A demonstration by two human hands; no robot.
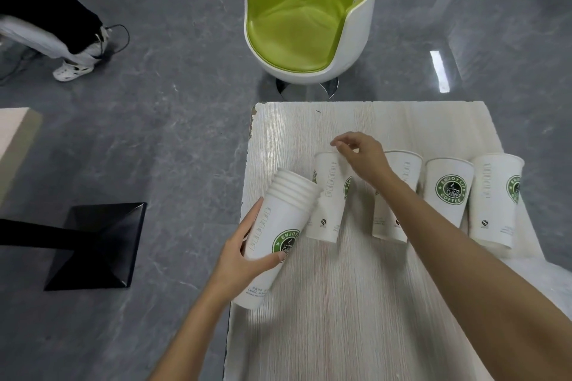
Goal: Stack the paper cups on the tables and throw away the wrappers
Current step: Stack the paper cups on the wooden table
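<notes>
My left hand grips a tilted stack of several nested white paper cups with a green coffee logo, at the table's left edge. My right hand reaches over a single upright cup beside the stack, its fingers curled at the cup's rim. Whether they pinch the rim is unclear. Three more cups stand in a row to the right: one partly hidden behind my right forearm, another showing its logo, and one near the right edge.
The cups stand on a pale wood-grain table. A green and white tub chair sits beyond its far edge. A black table base is on the grey floor at left. A person's leg and shoe are at far left.
</notes>
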